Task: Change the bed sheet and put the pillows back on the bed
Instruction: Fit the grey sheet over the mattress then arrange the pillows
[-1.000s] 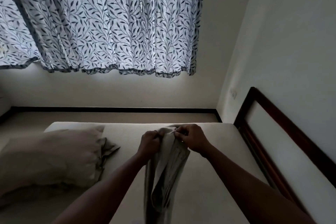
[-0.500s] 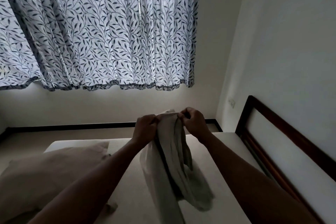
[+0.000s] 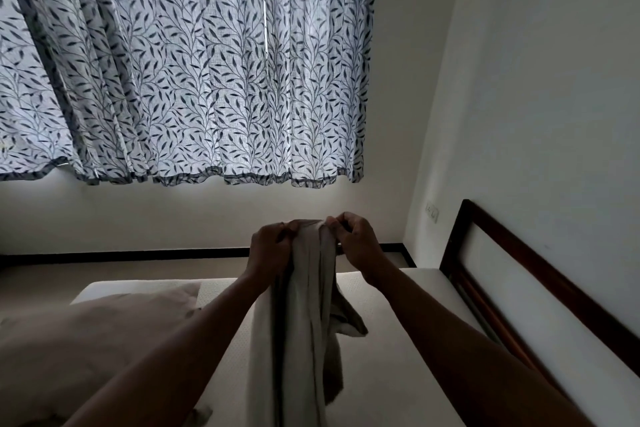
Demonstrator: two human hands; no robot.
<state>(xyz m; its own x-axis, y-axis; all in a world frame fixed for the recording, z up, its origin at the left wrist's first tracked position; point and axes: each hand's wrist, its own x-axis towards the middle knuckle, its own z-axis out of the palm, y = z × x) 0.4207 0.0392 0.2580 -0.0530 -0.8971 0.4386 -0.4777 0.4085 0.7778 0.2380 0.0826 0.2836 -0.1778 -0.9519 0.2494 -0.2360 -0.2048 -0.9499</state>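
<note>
left hand (image 3: 272,248) and right hand (image 3: 358,243): fingers clamped on bunched sheet (image 3: 304,322) top edge, raised above mattress (image 3: 398,340) | pillow (image 3: 86,340) left, headboard (image 3: 519,274) right, open mattress between | sheet's lower end cut off

Left hand (image 3: 272,246), right hand (image 3: 356,241), gripping sheet (image 3: 304,315)
</note>
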